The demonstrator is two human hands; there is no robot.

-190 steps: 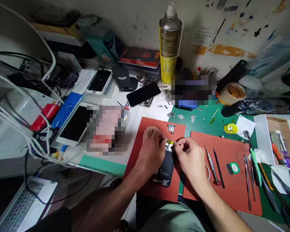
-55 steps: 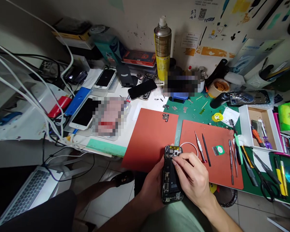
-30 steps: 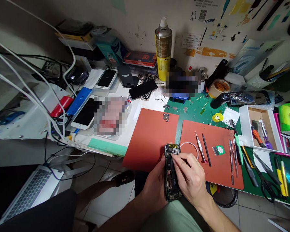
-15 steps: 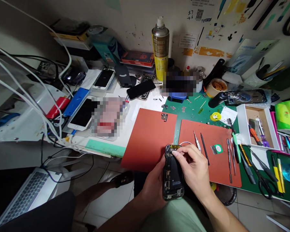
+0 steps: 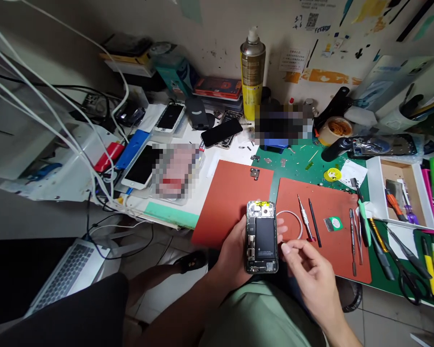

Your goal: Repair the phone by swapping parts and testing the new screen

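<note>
An opened smartphone (image 5: 266, 236), its black battery and inner parts facing up, rests in my left hand (image 5: 234, 250). The fingers of that hand wrap round the phone from behind, their tips showing past its right edge. Just right of the phone is my right hand (image 5: 309, 270), thumb and forefinger pinched together. Whether something small sits in that pinch I cannot make out. Beyond the hands, a screwdriver (image 5: 305, 217) and a thin black stick (image 5: 314, 222) lie on the right red-brown mat (image 5: 325, 200), beside a looped white cable (image 5: 296, 217).
Left of it lies another red-brown mat (image 5: 224, 202) with a small metal part (image 5: 255, 173). Tweezers, brushes and scissors (image 5: 414, 284) line the right side. A spray can (image 5: 253, 72) stands at the back. White cables (image 5: 75, 144) hang at left, above an open laptop (image 5: 72, 277).
My right hand has moved off the top of the phone, down and right, uncovering the inner parts. The phone now faces the camera more fully. The view has shifted left.
</note>
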